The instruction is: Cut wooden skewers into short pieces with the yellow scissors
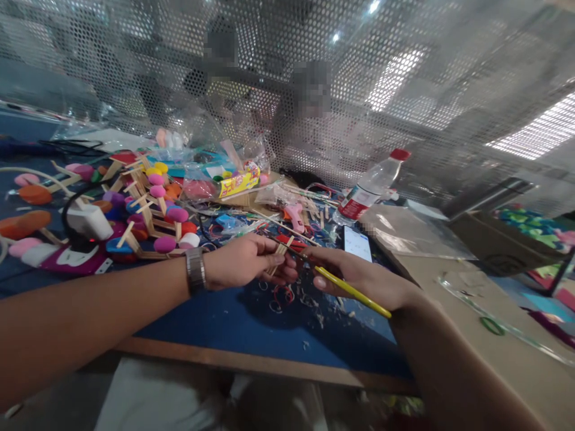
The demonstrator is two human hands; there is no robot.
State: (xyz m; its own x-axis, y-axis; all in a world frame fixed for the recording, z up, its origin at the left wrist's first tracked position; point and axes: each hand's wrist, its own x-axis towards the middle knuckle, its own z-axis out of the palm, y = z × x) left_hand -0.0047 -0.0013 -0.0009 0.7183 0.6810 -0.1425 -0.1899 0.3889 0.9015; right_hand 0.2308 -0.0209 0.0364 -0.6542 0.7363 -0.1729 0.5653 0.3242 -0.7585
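Note:
My left hand [249,260], with a metal watch on the wrist, pinches a small bundle of pale wooden sticks [279,254] between thumb and fingers. My right hand [339,272] is closed around a yellow-handled tool [354,292]. Its dark, thin metal end reaches left to the sticks; whether it touches them I cannot make out. Part of the tool is hidden by my right fingers, so its exact kind is unclear. Below both hands, red and white rubber bands [283,295] and small scraps lie on the blue tabletop [215,323].
Wooden stick figures with coloured pompom-like pieces [155,209] crowd the left, beside a purple and white device [81,254]. A pink glue gun [294,216], a bottle [371,188] and a phone [357,244] stand or lie beyond my hands. Cardboard [449,287] covers the right; a perforated metal screen [269,72] rises behind.

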